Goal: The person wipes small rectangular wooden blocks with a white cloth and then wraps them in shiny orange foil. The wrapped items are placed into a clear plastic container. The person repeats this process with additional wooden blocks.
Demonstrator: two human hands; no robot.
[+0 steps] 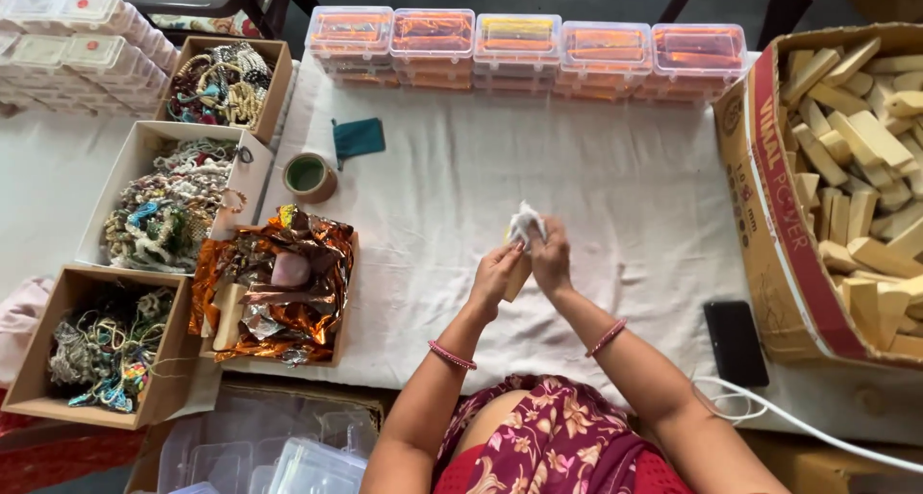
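Two hands meet over the middle of the white cloth-covered table (596,196): my left hand (496,273) and right hand (552,259) press together around a small wooden block (517,281), fingers pinching crumpled white paper (526,223) on its top. Beyond them I see bare cloth up to a row of clear lidded boxes (524,52). At the right edge stands a carton of wooden blocks (856,167), a black phone (735,342) beside it. Bead trays (173,206) and a foil-filled box (279,287) crowd the left.
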